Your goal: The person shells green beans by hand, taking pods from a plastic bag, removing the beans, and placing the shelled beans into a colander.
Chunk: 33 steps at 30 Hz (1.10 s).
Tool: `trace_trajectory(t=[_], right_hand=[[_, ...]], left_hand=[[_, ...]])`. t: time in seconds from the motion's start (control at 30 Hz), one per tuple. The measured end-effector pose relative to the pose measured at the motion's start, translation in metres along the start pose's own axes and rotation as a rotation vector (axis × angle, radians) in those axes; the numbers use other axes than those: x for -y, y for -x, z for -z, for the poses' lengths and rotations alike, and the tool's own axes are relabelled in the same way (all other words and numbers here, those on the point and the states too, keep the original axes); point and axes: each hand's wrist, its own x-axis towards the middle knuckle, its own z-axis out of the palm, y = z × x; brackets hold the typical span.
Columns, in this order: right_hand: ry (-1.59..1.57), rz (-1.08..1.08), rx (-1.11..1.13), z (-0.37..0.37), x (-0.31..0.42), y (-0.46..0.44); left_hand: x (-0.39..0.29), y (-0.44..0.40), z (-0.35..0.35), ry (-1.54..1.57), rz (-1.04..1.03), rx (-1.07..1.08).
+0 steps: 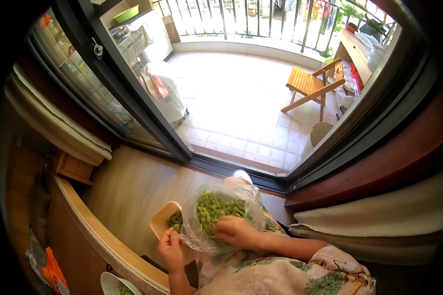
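Observation:
A clear plastic bag (253,196) full of green pods (209,204) lies open on the lap. My right hand (236,232) reaches into the bag, its fingers bent down on the pods; what the fingertips hold is hidden. Left of the bag, my left hand (171,243) is raised with thumb and fingers pinched together, close to the bag's edge; anything in the pinch is too small to make out. Just beyond it is a tan container (158,222) with darker green pieces (175,220) inside.
At the bottom left stands a white basket (109,283) with green contents. A curved wooden edge (103,236) runs along the left. Ahead are a sliding door frame (211,166), a balcony railing and a wooden folding chair (305,81). Curtains hang on both sides.

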Motion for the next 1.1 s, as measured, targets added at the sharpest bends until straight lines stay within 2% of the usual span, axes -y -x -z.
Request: trace_trajectory(t=[0.1,0.3,0.47,0.57,0.67,0.73,0.97,1.1], right_hand=[[0.231,0.119,0.027,-0.008,-0.009,0.005],[0.53,0.13,0.183,-0.017,-0.015,0.005],[0.571,0.116,0.192,-0.015,-0.009,0.005],[0.583,0.114,0.19,-0.015,-0.007,0.005],[0.59,0.123,0.173,-0.015,-0.006,0.005],[0.588,0.117,0.164,-0.016,-0.007,0.005],[0.595,0.078,0.16,-0.018,-0.008,0.004],[0.555,0.125,0.052,-0.021,-0.016,0.004]], left_hand=[[0.031,-0.015,0.03,-0.067,0.02,-0.113],[0.097,-0.028,0.076,-0.301,0.109,-0.199],[0.134,-0.037,0.093,-0.294,0.189,-0.235],[0.169,-0.046,0.112,-0.428,0.162,-0.234],[0.194,-0.055,0.128,-0.506,0.174,-0.135],[0.176,-0.05,0.113,-0.404,0.156,-0.139],[0.034,-0.019,0.021,-0.166,0.011,-0.128],[-0.013,0.0,-0.015,-0.133,-0.112,0.016]])
